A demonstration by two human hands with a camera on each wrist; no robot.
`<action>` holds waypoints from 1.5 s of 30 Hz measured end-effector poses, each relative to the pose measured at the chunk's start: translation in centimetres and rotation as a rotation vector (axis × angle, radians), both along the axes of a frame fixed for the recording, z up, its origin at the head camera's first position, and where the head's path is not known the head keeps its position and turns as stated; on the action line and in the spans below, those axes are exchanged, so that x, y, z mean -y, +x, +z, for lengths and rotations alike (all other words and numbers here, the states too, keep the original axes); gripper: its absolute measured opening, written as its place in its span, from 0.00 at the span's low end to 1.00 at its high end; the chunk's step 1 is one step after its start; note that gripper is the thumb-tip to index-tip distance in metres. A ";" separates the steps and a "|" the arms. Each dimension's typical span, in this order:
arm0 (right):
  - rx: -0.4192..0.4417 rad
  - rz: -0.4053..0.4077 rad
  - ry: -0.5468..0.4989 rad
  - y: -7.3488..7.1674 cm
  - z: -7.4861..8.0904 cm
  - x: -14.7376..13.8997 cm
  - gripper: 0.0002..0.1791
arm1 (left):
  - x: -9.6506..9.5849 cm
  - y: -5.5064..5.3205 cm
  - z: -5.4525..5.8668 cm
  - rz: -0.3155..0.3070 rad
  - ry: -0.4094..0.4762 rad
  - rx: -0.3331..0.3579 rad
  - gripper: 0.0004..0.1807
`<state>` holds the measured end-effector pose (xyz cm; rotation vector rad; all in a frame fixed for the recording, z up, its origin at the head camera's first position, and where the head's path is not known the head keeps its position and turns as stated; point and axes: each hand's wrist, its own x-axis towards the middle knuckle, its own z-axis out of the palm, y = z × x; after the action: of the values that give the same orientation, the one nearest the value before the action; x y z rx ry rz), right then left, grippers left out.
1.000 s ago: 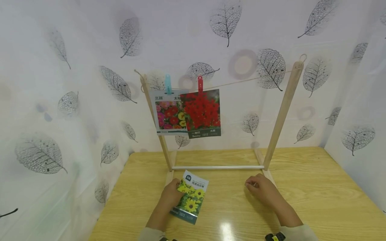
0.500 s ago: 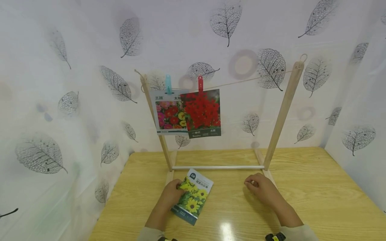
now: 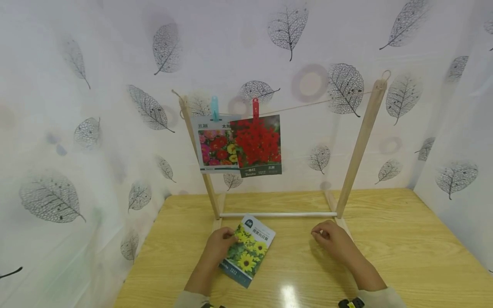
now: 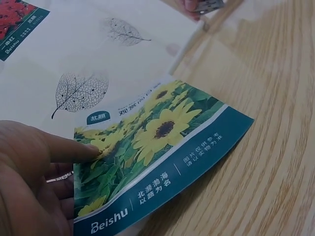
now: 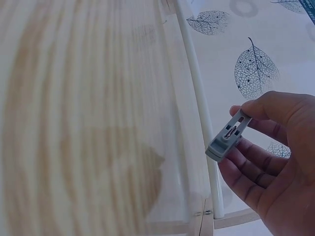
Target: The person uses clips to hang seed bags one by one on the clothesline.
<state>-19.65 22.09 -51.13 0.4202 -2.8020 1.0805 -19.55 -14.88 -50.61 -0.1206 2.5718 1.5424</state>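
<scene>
My left hand (image 3: pixel 218 246) pinches a seed packet (image 3: pixel 250 253) with yellow flowers on it by its left edge. In the left wrist view the thumb (image 4: pixel 74 149) lies on the packet's front, with the other fingers behind it. On the right, my right hand (image 3: pixel 334 241) is held above the table, near the foot of the wooden frame. Its thumb and fingers pinch a grey clothespin (image 5: pixel 229 135), seen in the right wrist view and hidden by the hand in the head view.
A string (image 3: pixel 308 104) spans the two posts of a wooden frame (image 3: pixel 360 149). From it hang two flower seed packets, under a blue clothespin (image 3: pixel 214 108) and a red clothespin (image 3: pixel 256 109). A white rod (image 3: pixel 279 214) joins the posts low down. Leaf-patterned cloth stands behind.
The yellow-flower packet has shifted slightly right and tilted a little clockwise in my left hand. My right hand has stayed nearly still.
</scene>
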 end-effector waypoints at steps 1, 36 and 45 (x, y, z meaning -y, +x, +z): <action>0.000 -0.001 0.000 0.0 0.0 0.0 0.05 | 0.0 0.0 0.0 0.000 0.008 0.004 0.06; -0.048 -0.019 -0.007 0.1 0.5 0.1 0.07 | -0.3 0.0 1.1 0.093 0.233 -0.060 0.11; -0.055 -0.005 -0.041 0.3 0.6 0.1 0.09 | -0.4 0.3 1.5 0.055 0.190 -0.047 0.20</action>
<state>-19.36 22.02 -50.48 0.4321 -2.7270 1.1062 -19.23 -14.53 -49.09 -0.1373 2.4598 1.8203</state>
